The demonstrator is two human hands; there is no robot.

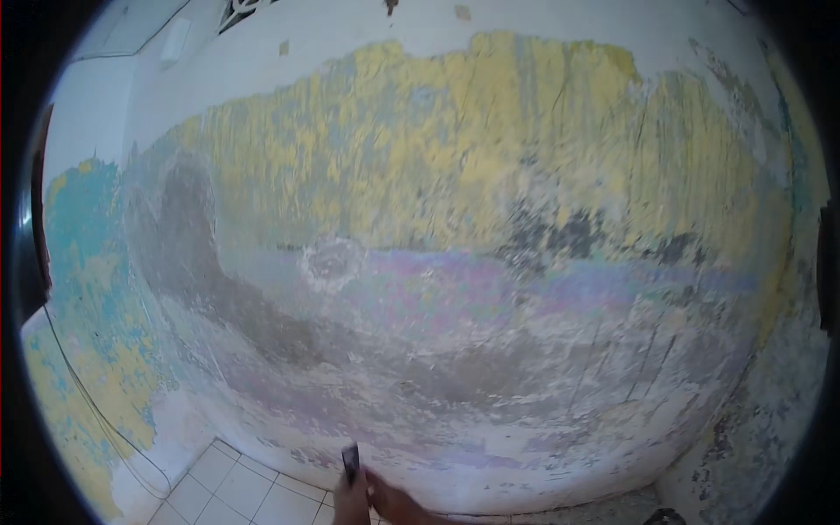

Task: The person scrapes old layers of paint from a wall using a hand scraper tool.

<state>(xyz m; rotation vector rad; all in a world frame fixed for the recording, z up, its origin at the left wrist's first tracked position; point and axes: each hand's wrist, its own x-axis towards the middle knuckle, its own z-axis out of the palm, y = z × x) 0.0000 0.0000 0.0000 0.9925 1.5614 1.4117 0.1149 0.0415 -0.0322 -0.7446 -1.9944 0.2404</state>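
Observation:
At the lower edge, my left hand (350, 504) is closed around a small, dark, flat tool (351, 464). The tool points upward and looks like a scraper, but its exact kind is too small to tell. My right hand (391, 500) comes in from the right, its fingers bent and close against the left hand. Whatever the right fingers hold, if anything, is hidden. Both hands are in front of the foot of a wide wall (420, 350) with peeling paint, yellow above, purple and grey below.
White floor tiles (232, 490) lie at the lower left. Thin cables (83, 385) hang down the turquoise and yellow left wall (87, 236). A rough side wall (752, 437) stands at the right. Something dark (667, 516) sits at the bottom right.

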